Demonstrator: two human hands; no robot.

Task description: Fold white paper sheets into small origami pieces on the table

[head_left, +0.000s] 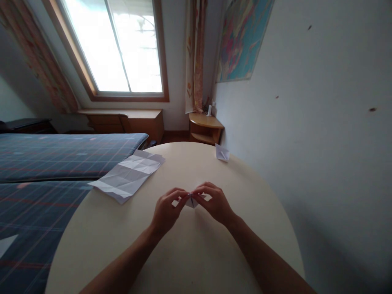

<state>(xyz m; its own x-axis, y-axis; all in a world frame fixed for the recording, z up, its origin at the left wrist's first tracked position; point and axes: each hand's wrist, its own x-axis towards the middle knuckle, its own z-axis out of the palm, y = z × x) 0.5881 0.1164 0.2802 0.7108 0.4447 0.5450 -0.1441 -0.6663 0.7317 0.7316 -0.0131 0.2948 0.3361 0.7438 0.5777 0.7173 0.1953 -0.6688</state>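
A small folded piece of white paper is pinched between both hands, a little above the round table or just touching it; I cannot tell which. My left hand closes its thumb and fingertips on the paper's left side. On the right side, my right hand pinches it the same way, and the fingertips of the two hands nearly meet at the top. Part of the folded paper is hidden behind the fingers.
The cream round table carries creased white sheets at its left edge and a folded paper boat-like shape at the far right. A bed with a plaid cover adjoins the left; a white wall stands right.
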